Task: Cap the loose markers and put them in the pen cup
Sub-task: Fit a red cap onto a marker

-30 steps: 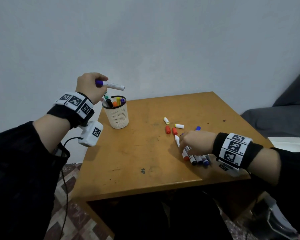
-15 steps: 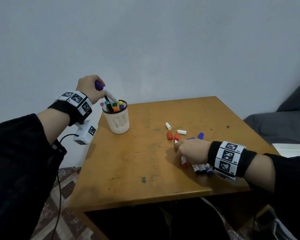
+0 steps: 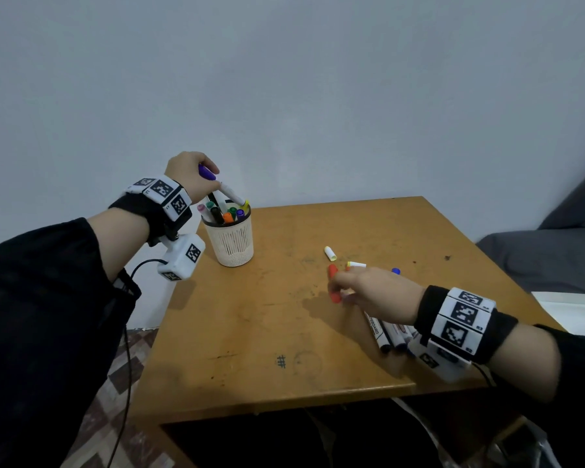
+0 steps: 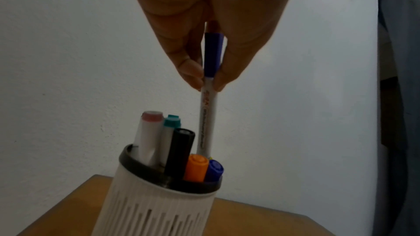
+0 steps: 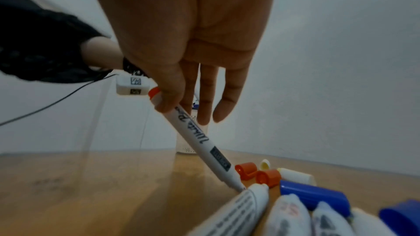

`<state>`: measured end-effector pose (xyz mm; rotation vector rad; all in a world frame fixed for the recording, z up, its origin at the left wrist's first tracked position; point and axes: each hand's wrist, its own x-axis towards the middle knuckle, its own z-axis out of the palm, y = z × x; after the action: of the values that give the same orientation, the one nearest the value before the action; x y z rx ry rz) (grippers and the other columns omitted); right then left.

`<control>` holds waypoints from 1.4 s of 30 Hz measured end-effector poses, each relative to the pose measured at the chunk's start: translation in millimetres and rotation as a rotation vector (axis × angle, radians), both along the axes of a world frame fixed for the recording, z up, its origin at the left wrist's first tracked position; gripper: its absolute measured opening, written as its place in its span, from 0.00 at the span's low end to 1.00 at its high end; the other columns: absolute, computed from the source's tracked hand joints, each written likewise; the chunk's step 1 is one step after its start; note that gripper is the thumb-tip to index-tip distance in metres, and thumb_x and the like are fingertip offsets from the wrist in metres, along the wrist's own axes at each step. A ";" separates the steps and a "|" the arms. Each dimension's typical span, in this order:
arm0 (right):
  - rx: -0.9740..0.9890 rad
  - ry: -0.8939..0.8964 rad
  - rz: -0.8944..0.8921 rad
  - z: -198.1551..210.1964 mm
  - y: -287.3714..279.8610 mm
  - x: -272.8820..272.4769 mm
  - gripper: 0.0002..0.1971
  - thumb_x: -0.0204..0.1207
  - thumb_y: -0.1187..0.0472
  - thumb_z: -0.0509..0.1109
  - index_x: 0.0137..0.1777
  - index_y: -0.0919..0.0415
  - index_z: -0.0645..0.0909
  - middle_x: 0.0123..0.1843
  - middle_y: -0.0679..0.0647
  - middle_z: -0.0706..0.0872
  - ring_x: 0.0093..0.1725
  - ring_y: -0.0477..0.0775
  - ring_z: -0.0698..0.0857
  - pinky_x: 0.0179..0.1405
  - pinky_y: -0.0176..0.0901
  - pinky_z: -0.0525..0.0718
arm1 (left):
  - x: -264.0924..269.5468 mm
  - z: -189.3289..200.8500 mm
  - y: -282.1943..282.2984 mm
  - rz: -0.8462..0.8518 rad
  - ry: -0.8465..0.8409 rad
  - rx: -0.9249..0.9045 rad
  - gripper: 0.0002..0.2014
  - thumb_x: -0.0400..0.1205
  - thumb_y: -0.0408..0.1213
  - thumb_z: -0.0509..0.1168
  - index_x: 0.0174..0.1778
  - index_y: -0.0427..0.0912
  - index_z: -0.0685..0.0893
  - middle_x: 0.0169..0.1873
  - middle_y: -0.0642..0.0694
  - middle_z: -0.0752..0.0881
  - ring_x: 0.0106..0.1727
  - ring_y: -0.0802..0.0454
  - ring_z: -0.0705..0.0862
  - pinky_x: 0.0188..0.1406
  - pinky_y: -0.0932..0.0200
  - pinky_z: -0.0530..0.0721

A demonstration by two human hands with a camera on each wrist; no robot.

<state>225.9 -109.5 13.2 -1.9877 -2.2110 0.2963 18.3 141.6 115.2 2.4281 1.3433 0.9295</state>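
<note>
Purple-capped marker (image 4: 208, 100) pinched in left grip (image 4: 204, 30), tip entering pen cup (image 4: 159, 204); right grip (image 5: 181, 42) pinches red-ended marker (image 5: 200, 143).

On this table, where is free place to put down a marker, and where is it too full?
Bare wood lies between the pen cup and the right hand, and along the near edge of the table. It is crowded around the loose caps and the uncapped markers under the right wrist.

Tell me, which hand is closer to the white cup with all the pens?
Left. The left hand is just above the pen cup, lowering a purple-capped marker into it. The right hand is far across the table, pinching a red marker.
</note>
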 end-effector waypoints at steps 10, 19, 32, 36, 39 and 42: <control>0.331 0.957 -0.370 -6.1 -3.3 -11.5 0.09 0.77 0.69 0.69 0.49 0.53 0.81 0.51 0.61 0.89 0.54 0.55 0.89 0.55 0.45 0.87 | -10.4 11.3 5.7 0.012 -0.164 -0.040 0.14 0.70 0.37 0.76 0.49 0.39 0.85 0.40 0.42 0.85 0.42 0.48 0.83 0.43 0.58 0.79; 0.432 1.428 -0.551 11.0 -20.9 -19.2 0.15 0.79 0.72 0.64 0.64 0.62 0.74 0.41 0.63 0.88 0.38 0.53 0.92 0.32 0.40 0.87 | -9.1 6.5 12.5 0.017 -0.058 -0.028 0.10 0.72 0.37 0.74 0.47 0.38 0.85 0.36 0.41 0.86 0.40 0.46 0.84 0.35 0.58 0.79; 0.526 1.457 -0.610 6.1 -36.4 -5.6 0.12 0.79 0.71 0.64 0.61 0.62 0.75 0.29 0.54 0.88 0.29 0.45 0.88 0.44 0.53 0.89 | 16.1 -33.5 23.2 0.060 0.113 -0.108 0.14 0.77 0.37 0.70 0.57 0.40 0.85 0.53 0.38 0.87 0.51 0.43 0.83 0.47 0.55 0.79; 0.539 1.466 -0.651 4.2 -39.5 0.0 0.13 0.79 0.70 0.66 0.62 0.62 0.75 0.41 0.65 0.87 0.31 0.48 0.88 0.47 0.55 0.89 | 16.5 -38.9 26.5 0.050 0.118 -0.114 0.11 0.74 0.39 0.73 0.49 0.38 0.87 0.49 0.38 0.89 0.48 0.44 0.85 0.43 0.57 0.79; 0.554 1.493 -0.668 2.7 -40.9 3.9 0.13 0.79 0.69 0.66 0.62 0.62 0.76 0.44 0.67 0.86 0.34 0.49 0.89 0.46 0.53 0.90 | 19.2 -40.1 25.9 0.069 0.163 -0.184 0.16 0.76 0.46 0.70 0.51 0.37 0.88 0.50 0.38 0.89 0.48 0.45 0.84 0.42 0.57 0.77; 0.564 1.524 -0.673 1.1 -42.2 5.0 0.12 0.79 0.69 0.66 0.61 0.62 0.76 0.44 0.69 0.84 0.33 0.48 0.88 0.43 0.50 0.90 | 22.6 -40.0 22.9 0.068 0.199 -0.200 0.20 0.78 0.51 0.66 0.52 0.37 0.88 0.51 0.38 0.88 0.45 0.47 0.82 0.38 0.58 0.77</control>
<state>230.9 -151.7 14.4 -1.2207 -0.5458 0.6612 41.0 164.5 75.2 2.3832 1.5138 0.5480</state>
